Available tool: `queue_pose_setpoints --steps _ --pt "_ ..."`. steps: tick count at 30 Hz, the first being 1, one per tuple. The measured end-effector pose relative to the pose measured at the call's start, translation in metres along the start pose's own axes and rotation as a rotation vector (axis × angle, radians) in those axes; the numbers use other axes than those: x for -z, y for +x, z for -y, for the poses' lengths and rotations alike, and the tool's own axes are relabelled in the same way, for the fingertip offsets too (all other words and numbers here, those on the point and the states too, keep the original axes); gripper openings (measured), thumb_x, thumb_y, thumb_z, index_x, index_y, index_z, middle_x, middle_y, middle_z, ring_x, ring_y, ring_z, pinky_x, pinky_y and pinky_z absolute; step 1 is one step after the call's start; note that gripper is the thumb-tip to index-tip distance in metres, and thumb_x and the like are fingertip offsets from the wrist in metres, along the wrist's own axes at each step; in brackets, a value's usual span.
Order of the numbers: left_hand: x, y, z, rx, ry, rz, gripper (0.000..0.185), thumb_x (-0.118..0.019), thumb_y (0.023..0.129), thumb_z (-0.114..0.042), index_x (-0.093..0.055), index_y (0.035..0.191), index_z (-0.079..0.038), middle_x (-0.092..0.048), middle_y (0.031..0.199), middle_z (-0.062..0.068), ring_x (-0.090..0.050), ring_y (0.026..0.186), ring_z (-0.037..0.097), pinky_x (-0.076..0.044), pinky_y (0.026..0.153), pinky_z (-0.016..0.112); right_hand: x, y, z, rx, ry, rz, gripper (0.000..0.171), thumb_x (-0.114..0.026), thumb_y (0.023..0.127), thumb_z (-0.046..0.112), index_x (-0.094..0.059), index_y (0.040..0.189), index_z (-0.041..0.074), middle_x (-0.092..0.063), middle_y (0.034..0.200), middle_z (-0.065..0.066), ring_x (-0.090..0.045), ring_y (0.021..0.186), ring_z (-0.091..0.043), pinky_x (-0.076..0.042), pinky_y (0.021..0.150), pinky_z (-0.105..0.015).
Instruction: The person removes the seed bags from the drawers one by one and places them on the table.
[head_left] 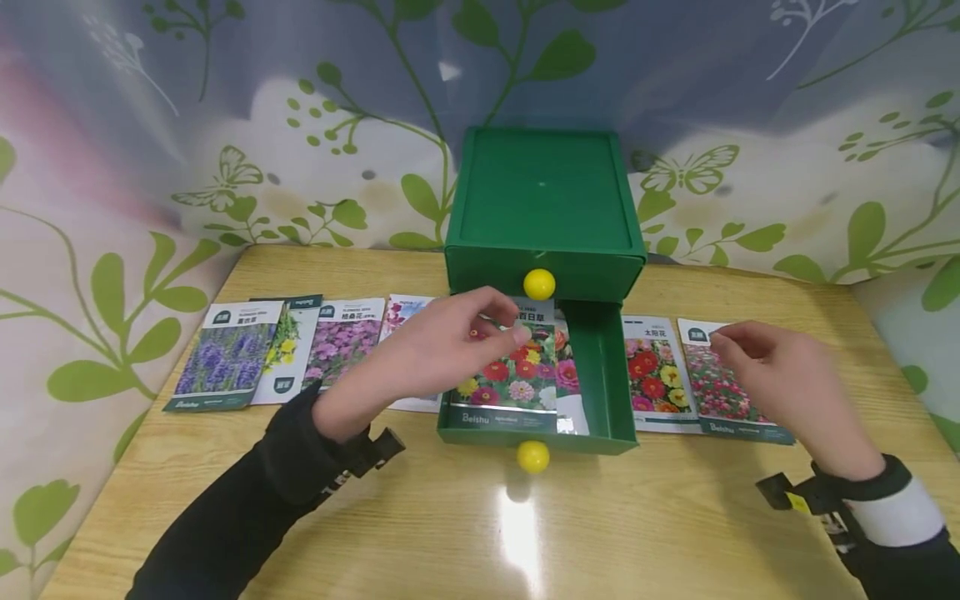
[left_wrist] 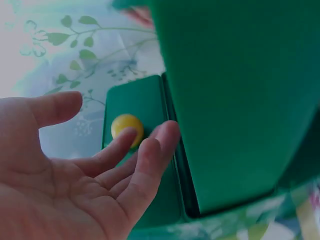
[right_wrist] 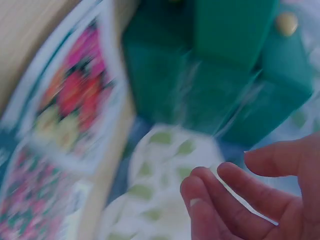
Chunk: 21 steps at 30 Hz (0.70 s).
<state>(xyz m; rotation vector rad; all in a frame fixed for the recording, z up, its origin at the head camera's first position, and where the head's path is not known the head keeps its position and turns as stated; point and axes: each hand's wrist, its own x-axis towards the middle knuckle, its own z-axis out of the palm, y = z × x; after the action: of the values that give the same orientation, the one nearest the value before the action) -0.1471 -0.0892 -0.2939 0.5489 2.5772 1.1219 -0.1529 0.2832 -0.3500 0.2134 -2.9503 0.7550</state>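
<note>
A green two-drawer box (head_left: 545,192) has its lower drawer (head_left: 606,375) pulled out. Inside that drawer lies a seed packet with mixed bright flowers (head_left: 510,400), overlapping another packet (head_left: 568,375). My left hand (head_left: 438,346) hovers over the drawer's left side; the left wrist view shows its fingers loosely bent, with nothing in the palm. Over a pink-flowered seed packet (head_left: 723,383) at the right is my right hand (head_left: 798,387). Its thumb and fingertips stand apart in the right wrist view, holding nothing. Whether it touches that packet is unclear.
Left of the box, several seed packets lie in a row, including a purple lavender one (head_left: 225,358) and a pink one (head_left: 345,337). A red-and-yellow flower packet (head_left: 654,375) is just right of the drawer. Yellow knobs (head_left: 533,457) front both drawers. A leaf-patterned cloth (head_left: 315,125) stands behind.
</note>
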Motion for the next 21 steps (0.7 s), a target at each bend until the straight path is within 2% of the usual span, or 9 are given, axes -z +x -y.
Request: queue_pose_setpoints --steps 4,7,10,13,16,21 --pt "-0.001 0.002 0.003 -0.007 0.17 -0.012 0.043 -0.056 0.101 -0.045 -0.064 0.124 -0.01 -0.067 0.109 -0.002 -0.063 0.094 0.013 -0.052 0.084 0.035 0.002 -0.005 0.035 0.092 0.016 -0.051 0.031 -0.059 0.101 0.029 -0.072 0.113 0.004 -0.073 0.089 -0.011 -0.069 0.081 -0.033 -0.049 0.062 -0.04" --pt "-0.007 0.005 0.003 -0.054 0.291 0.034 0.038 -0.054 0.102 -0.04 -0.067 0.117 -0.008 -0.068 0.089 -0.002 -0.062 0.076 0.013 -0.051 0.075 0.033 0.001 -0.008 0.057 0.164 0.032 -0.07 0.024 -0.064 0.099 0.025 -0.073 0.109 0.005 -0.074 0.087 -0.008 -0.071 0.078 -0.032 -0.052 0.063 -0.044" --pt "-0.015 0.008 0.003 -0.085 0.392 0.102 0.035 -0.052 0.103 -0.04 -0.068 0.105 -0.009 -0.059 0.068 -0.002 -0.056 0.059 0.013 -0.046 0.061 0.031 -0.003 -0.008 0.076 0.231 0.056 -0.067 0.019 -0.067 0.097 0.021 -0.075 0.106 0.006 -0.074 0.086 -0.005 -0.071 0.073 -0.025 -0.054 0.062 -0.042" --pt "-0.023 0.01 0.002 -0.075 0.489 0.136 0.037 -0.052 0.103 -0.043 -0.065 0.086 -0.013 -0.05 0.059 -0.002 -0.053 0.055 0.013 -0.04 0.053 0.029 -0.01 -0.006 0.093 0.276 0.071 -0.025 0.016 -0.067 0.097 0.018 -0.075 0.104 0.007 -0.074 0.087 -0.003 -0.07 0.072 -0.019 -0.055 0.063 -0.04" --pt "-0.029 0.011 -0.001 -0.057 0.579 0.148 0.044 -0.05 0.103 -0.045 -0.059 0.071 -0.017 -0.047 0.059 -0.003 -0.052 0.056 0.014 -0.039 0.05 0.029 -0.018 -0.001 0.105 0.299 0.062 0.033 0.014 -0.067 0.096 0.016 -0.075 0.104 0.007 -0.073 0.088 -0.002 -0.067 0.072 -0.015 -0.054 0.063 -0.036" --pt "-0.034 0.012 -0.008 -0.045 0.607 0.187 0.046 -0.051 0.102 -0.047 -0.06 0.067 -0.018 -0.049 0.059 -0.003 -0.054 0.058 0.014 -0.042 0.051 0.031 -0.032 0.006 0.118 0.358 0.028 0.113 0.014 -0.068 0.095 0.013 -0.075 0.104 0.006 -0.072 0.087 -0.001 -0.055 0.063 -0.011 -0.045 0.056 -0.031"
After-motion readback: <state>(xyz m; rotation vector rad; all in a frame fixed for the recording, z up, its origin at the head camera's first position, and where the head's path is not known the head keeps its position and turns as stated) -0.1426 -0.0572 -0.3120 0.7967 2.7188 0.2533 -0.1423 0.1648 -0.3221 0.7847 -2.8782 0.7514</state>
